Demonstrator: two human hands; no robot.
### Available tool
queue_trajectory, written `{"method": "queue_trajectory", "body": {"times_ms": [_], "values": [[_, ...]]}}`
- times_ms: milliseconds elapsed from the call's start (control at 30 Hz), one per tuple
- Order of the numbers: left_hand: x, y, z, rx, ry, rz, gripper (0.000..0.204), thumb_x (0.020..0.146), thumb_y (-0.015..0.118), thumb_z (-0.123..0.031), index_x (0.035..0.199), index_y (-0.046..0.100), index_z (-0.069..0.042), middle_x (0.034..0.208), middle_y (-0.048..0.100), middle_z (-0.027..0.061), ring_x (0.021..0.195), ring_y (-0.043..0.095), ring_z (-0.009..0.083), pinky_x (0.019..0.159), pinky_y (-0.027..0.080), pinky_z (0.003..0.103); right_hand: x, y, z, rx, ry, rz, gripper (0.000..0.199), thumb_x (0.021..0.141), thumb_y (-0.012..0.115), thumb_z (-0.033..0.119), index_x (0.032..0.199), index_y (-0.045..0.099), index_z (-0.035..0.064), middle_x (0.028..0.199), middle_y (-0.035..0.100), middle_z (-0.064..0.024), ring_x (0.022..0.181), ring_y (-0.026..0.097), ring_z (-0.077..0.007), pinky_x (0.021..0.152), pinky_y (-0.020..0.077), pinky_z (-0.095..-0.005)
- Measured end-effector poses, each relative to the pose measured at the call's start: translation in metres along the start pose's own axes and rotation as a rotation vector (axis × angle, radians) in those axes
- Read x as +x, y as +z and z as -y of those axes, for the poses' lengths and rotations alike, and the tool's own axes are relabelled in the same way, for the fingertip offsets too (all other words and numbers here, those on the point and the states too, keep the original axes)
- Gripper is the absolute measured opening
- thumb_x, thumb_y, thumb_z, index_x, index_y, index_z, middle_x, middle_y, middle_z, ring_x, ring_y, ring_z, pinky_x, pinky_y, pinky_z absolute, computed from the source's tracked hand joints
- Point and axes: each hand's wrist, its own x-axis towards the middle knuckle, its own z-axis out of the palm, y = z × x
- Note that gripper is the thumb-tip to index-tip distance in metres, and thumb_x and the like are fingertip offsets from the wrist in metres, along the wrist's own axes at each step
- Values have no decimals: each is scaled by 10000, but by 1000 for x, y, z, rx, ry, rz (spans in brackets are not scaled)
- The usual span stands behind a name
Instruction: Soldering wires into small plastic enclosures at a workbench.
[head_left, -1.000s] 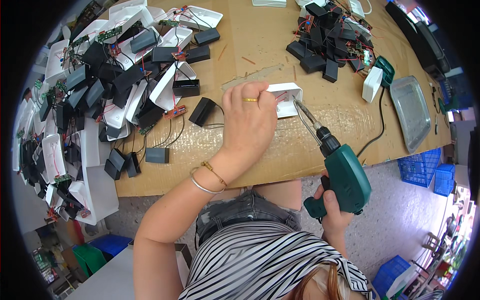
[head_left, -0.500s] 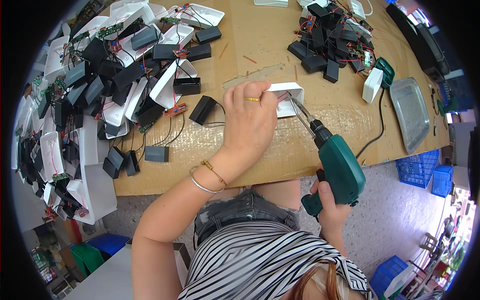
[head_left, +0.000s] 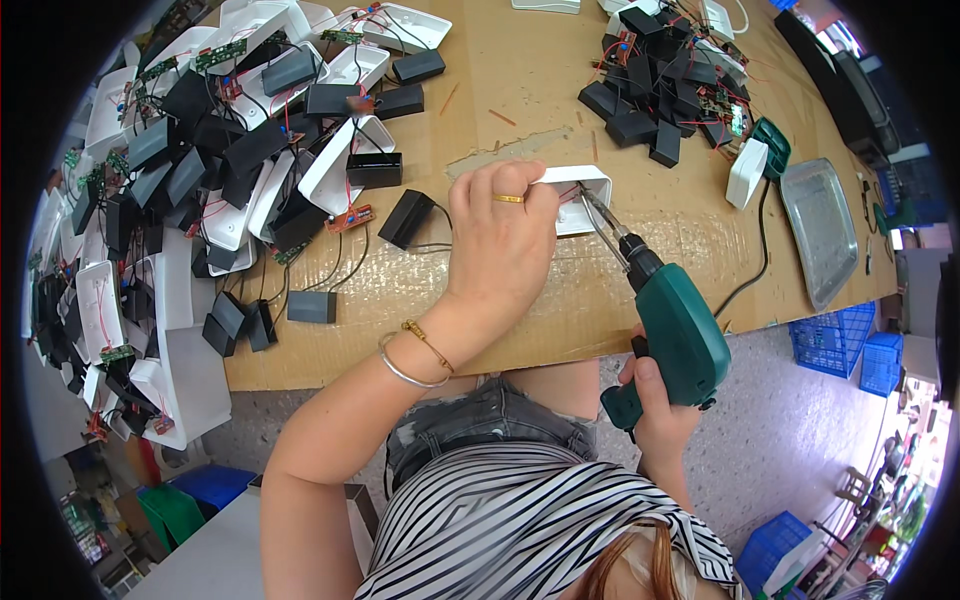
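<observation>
My left hand [head_left: 505,230] is closed at the left end of a small white plastic case [head_left: 575,222], its fingers curled and partly hiding the case. Thin red wire shows inside. My right hand [head_left: 665,420] is wrapped round the handle of a green soldering gun [head_left: 685,325]. Its narrow metal tip reaches into the case's open inside; whether it touches anything there is too small to tell. A black box [head_left: 405,220] lies just left of my left hand, its dark cable running under that hand.
Cardboard [head_left: 480,345] covers the table. White cases with black boxes, circuit boards and wires pile up at the left; more black boxes [head_left: 630,128] lie at the back right. A grey metal tray [head_left: 820,235] and a green-and-white stand [head_left: 748,172] are at the right. Blue crates [head_left: 835,335] stand below.
Almost nothing differs. The soldering gun's front has shifted very slightly up, its tip still inside the case, and the view has moved a little. Both hands keep their hold.
</observation>
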Motion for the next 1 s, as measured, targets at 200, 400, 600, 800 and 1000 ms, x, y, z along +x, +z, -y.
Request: {"method": "queue_trajectory", "body": {"times_ms": [200,400,600,800,1000], "values": [[-1,2,1,24,6,-18,97,722,568,-85,798,538,-32,1022,493,89,1009,449,256,861,344,417,2,4,4,69,-7,-112,161,777,625,49,910,589,-36,661,612,-53,564,567,-101,515,460,-238],[0,0,1,28,12,-5,102,721,563,-85,802,540,-27,1020,489,88,1007,449,256,859,346,417,2,4,6,59,-15,-116,175,773,635,49,916,586,-40,669,612,-56,570,566,-98,522,459,-234],[0,1,1,23,9,-6,105,716,560,-82,802,540,-25,1023,486,91,1009,447,257,860,347,416,1,4,8,10,-27,-88,178,772,639,48,920,592,-39,672,614,-55,575,569,-100,526,458,-233],[0,-1,-1,17,10,0,103,716,558,-79,803,540,-26,1025,488,92,1011,446,259,864,345,416,-2,0,9,-38,14,-22,221,825,549,57,1021,524,-41,787,570,-73,646,535,-123,600,428,-251],[1,0,-1,15,9,3,104,708,566,-73,799,541,-28,1027,486,90,1012,444,258,863,345,415,-2,1,9,-58,41,2,251,822,550,52,1050,518,-49,844,575,-92,654,538,-125,603,430,-251]]}}
